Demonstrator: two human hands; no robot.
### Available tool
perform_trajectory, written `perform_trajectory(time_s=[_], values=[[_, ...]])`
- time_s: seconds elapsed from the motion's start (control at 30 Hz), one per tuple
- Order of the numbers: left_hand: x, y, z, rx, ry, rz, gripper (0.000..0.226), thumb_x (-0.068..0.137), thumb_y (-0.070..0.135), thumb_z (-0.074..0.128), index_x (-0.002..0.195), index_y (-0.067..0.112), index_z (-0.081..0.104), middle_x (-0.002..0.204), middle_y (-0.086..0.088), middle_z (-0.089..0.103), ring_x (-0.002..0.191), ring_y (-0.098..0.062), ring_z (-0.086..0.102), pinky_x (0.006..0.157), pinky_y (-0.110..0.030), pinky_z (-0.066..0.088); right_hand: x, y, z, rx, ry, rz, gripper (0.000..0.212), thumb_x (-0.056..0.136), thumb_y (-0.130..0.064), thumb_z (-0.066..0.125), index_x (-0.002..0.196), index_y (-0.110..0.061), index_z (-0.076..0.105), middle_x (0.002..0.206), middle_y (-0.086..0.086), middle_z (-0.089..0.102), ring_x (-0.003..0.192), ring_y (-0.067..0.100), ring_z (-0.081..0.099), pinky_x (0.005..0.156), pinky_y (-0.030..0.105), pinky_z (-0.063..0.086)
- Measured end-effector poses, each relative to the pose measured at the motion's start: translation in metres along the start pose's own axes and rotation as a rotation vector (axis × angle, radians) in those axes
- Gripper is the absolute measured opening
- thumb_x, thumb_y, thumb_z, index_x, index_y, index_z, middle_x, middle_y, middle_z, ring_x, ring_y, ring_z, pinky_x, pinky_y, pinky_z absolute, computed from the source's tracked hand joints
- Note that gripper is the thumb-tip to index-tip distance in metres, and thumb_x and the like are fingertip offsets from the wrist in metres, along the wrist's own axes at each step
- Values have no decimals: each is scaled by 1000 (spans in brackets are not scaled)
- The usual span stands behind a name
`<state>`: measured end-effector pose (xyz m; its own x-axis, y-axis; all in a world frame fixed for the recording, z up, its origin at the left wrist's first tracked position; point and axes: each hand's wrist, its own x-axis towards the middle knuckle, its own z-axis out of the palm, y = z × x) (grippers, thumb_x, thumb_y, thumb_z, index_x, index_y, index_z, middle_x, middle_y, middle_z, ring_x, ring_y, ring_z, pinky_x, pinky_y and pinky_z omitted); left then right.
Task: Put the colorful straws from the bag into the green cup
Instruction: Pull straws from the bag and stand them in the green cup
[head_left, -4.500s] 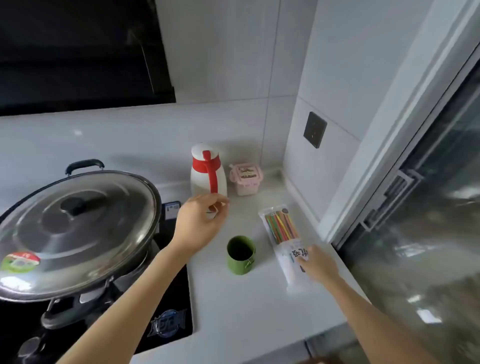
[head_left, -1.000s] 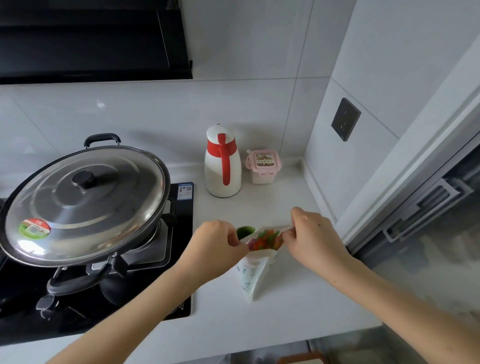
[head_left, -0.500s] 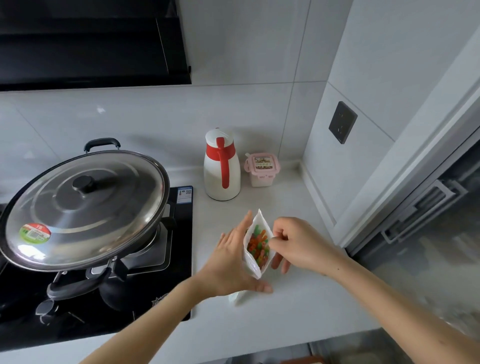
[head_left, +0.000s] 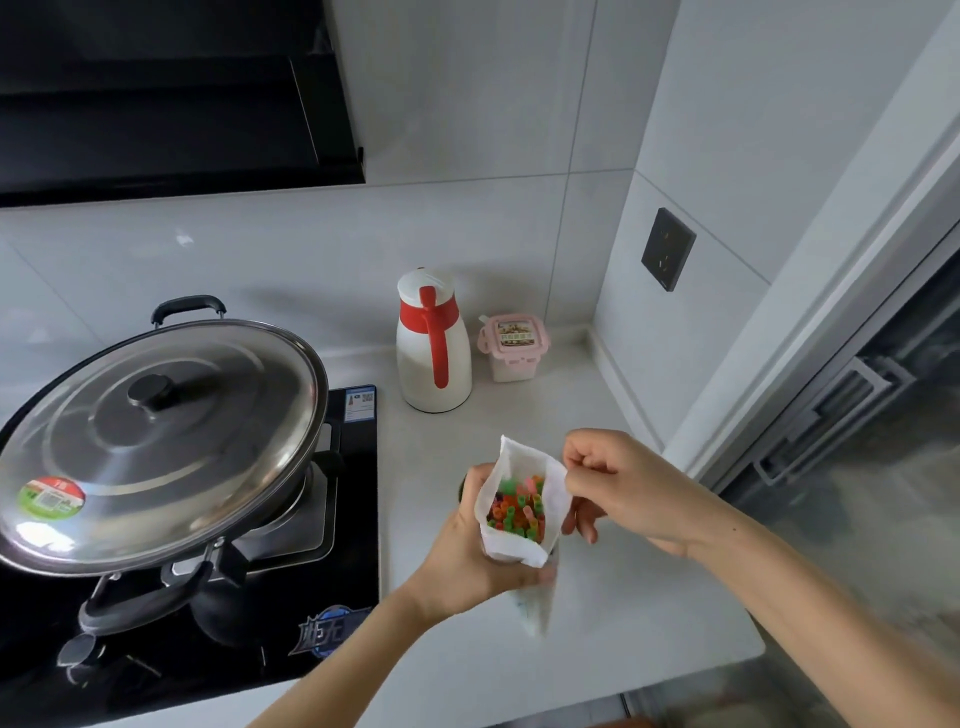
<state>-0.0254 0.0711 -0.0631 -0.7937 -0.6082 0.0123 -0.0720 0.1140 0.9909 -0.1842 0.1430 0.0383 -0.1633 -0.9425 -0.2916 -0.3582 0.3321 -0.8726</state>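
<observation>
Head-worn, downward (close above countertop (head_left: 623, 613))

A steel lid (head_left: 156, 441) with a black knob (head_left: 150, 391) and a round green-and-red sticker (head_left: 51, 498) covers a large pan on the black stove (head_left: 332, 613) at the left. At the back of the pale bench (head_left: 623, 649), a white jug (head_left: 434, 345) with a red handle stands just beside a small pink-lidded container (head_left: 513, 347). A dark wall socket (head_left: 668, 248) sits on the right wall, and a black range hood (head_left: 171, 104) hangs above the stove.

Counter (head_left: 623, 649): jug (head_left: 434, 358), pink tub (head_left: 513, 351), hob (head_left: 353, 530)
</observation>
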Motion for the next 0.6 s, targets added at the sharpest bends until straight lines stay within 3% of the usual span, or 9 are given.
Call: perform_trajectory(time_s=[0.13, 0.23, 0.4, 0.5, 0.6], values=[[4, 12, -2, -22, 44, 8, 72, 62, 10, 83, 112, 42, 43, 104, 10, 60, 95, -13, 61, 73, -25, 53, 2, 6, -11, 48, 57, 37, 17, 86, 6, 40, 73, -2, 47, 72, 21, 56, 54, 15, 65, 46, 25, 47], [9, 28, -11, 114, 54, -18, 72, 61, 18, 82, 115, 47, 43, 95, 16, 65, 82, -12, 65, 68, -29, 55, 5, 19, -15, 144, 146, 51, 12, 89, 0, 45, 85, 6, 54, 81, 20, 64, 62, 16, 66, 58, 30, 55], [14, 47, -20, 848, -9, -23, 80, 61, 42, 76, 127, 45, 30, 94, 12, 68, 83, -19, 62, 68, -24, 48, 17, 37, -3, 623, 277, 47, 22, 97, -28, 46, 100, -15, 64, 106, 9, 69, 90, 18, 68, 76, 26, 51], [16, 53, -20, 1124, -149, -158, 85, 58, 42, 73, 129, 41, 26, 95, 7, 67, 80, -21, 60, 68, -28, 49, 28, 54, 12, 859, 216, 157, 32, 98, -35, 42, 102, -15, 67, 109, 8, 70, 90, 22, 64, 83, 33, 48], [16, 59, -21, 1296, -312, -310, 88, 57, 42, 73, 130, 36, 26, 85, 5, 62, 73, -19, 57, 62, -29, 48, 37, 71, 37, 1011, 114, 255, 40, 96, -42, 42, 104, -11, 67, 102, 7, 73, 81, 22, 59, 74, 33, 45]])
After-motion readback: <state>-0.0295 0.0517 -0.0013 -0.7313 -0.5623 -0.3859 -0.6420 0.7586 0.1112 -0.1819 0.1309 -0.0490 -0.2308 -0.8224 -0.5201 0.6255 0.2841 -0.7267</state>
